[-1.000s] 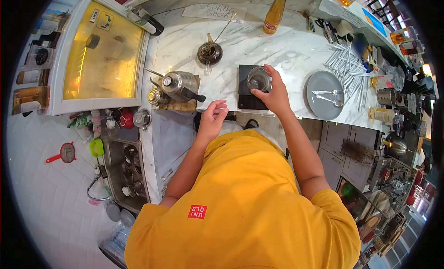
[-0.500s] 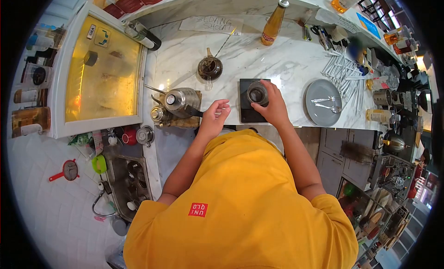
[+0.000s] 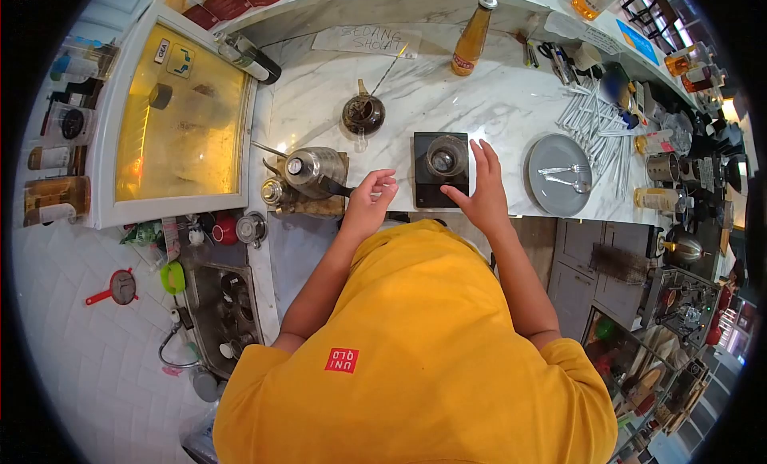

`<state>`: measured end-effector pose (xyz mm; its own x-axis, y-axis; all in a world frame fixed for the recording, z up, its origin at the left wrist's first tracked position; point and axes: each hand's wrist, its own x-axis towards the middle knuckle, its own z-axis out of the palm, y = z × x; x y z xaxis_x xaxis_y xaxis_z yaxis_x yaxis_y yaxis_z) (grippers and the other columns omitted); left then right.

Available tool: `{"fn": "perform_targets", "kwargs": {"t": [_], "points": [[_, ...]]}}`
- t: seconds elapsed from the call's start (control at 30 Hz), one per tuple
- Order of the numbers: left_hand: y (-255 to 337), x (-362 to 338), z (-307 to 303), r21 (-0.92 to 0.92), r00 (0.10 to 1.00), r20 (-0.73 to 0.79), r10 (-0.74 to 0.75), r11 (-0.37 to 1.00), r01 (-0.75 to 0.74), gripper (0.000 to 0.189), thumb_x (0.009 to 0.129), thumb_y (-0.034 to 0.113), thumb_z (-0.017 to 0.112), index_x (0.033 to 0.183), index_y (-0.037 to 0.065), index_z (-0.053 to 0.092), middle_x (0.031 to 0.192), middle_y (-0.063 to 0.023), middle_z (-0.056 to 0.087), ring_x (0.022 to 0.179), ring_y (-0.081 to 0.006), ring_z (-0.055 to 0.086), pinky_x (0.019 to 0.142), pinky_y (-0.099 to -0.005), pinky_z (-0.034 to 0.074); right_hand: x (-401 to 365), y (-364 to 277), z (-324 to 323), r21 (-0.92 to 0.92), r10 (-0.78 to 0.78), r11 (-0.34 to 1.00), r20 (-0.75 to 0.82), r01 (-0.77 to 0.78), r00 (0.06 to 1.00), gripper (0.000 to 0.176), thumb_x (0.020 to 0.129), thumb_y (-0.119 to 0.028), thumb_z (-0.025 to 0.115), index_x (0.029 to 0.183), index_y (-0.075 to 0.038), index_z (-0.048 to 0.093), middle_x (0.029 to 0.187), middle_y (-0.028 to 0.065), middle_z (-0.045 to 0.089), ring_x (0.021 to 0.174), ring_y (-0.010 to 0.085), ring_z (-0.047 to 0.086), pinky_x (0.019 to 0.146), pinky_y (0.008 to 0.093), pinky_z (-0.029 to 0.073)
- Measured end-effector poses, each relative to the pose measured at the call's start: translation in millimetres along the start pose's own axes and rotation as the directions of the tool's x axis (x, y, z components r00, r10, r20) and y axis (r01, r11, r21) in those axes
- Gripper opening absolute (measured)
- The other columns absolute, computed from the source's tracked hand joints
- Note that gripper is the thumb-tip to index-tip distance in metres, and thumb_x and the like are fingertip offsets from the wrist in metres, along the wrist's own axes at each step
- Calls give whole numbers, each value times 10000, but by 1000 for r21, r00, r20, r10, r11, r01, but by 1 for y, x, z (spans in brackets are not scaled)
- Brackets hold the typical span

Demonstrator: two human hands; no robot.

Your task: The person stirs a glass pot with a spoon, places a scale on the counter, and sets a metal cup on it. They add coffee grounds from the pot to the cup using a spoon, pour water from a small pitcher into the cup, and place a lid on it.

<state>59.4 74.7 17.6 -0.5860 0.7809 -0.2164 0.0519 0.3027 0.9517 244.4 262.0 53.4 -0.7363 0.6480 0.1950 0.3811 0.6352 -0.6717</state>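
A clear drinking glass [image 3: 447, 156] stands on a flat black scale [image 3: 432, 196] at the counter's front edge. Just to the right of the glass is my right hand [image 3: 485, 184], its fingers and thumb apart and holding nothing. My left hand [image 3: 371, 200] hovers left of the scale with its fingers loosely bent and apart, nothing in it. Beside that hand, a steel kettle [image 3: 313, 171] with a black handle sits on a wooden board. Behind, a glass teapot [image 3: 363, 114] with dark contents has a long spoon-like stick leaning by it.
A grey plate [image 3: 551, 196] with a fork and spoon lies to the right, near a pile of wrapped straws [image 3: 595, 124]. An amber bottle [image 3: 474, 37] stands at the back. On the left is a yellow-lit cabinet [image 3: 180, 120], with a sink [image 3: 220, 324] below it.
My right hand has let go of the glass and moved slightly right, its fingers opening. The glass now stands free on the scale. My left hand has barely moved.
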Motion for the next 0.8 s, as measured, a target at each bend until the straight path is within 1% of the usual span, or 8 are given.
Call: {"fn": "perform_targets", "kwargs": {"t": [0.1,0.2,0.3,0.33,0.5,0.6,0.73,0.8], "points": [[4,-9,5,-4,1000,-4,-15,1000,15,341,972,199,658,1277,52,615,1120,-68,701,988,-143,641,826,-309,517,-16,-5,-3,45,4,999,-44,-2,999,799,792,-240,850,1454,-62,438,1394,241,470,1276,408,482,1054,461,437],[1,-18,17,-31,999,-9,-44,999,44,344,975,201,657,1280,49,614,1119,-68,701,996,-140,639,820,-301,518,-28,-12,-2,117,-40,992,-81,49,996,597,816,-210,821,1315,-38,543,1226,197,554,1143,380,545,955,447,471],[-6,-28,29,-60,999,-17,-43,997,42,344,979,191,653,1285,41,611,1112,-74,702,975,-133,643,805,-287,520,-38,-13,-2,152,-84,985,-5,84,996,482,817,-197,810,1215,-32,595,1143,168,583,1061,363,576,890,436,482],[-7,-31,33,-74,999,-19,-47,996,46,341,980,186,653,1284,38,611,1109,-76,702,965,-129,644,801,-283,521,-41,-13,-2,173,-81,982,16,77,997,431,828,-189,796,1187,-33,615,1089,149,607,1020,350,596,868,425,488],[-13,-59,47,-115,994,-72,-84,990,76,328,980,161,652,1277,29,613,1086,-79,705,916,-115,649,790,-270,523,-54,-6,-5,220,-104,973,127,74,986,378,853,-185,772,1169,-37,627,1018,125,626,961,319,620,830,413,493],[-11,-77,44,-118,985,-69,-155,982,146,329,1008,147,615,1314,29,588,1189,-81,667,999,-113,605,879,-268,496,-60,-5,0,244,-141,965,184,93,973,363,862,-185,764,1168,-45,630,1007,117,629,941,305,626,810,405,495],[-18,-94,36,-142,975,-151,-165,979,144,326,1003,152,624,1310,43,596,1177,-70,671,1000,-105,603,856,-263,490,-58,-17,8,282,-226,946,227,158,947,353,870,-189,757,1170,-53,631,1000,110,629,914,299,628,799,395,494],[-23,-102,29,-142,970,-190,-152,982,126,329,1001,158,627,1310,50,596,1169,-64,674,1000,-104,603,845,-262,486,-55,-27,11,295,-259,937,232,186,937,340,867,-140,760,1164,-36,631,969,119,619,887,285,627,778,378,506]]}}
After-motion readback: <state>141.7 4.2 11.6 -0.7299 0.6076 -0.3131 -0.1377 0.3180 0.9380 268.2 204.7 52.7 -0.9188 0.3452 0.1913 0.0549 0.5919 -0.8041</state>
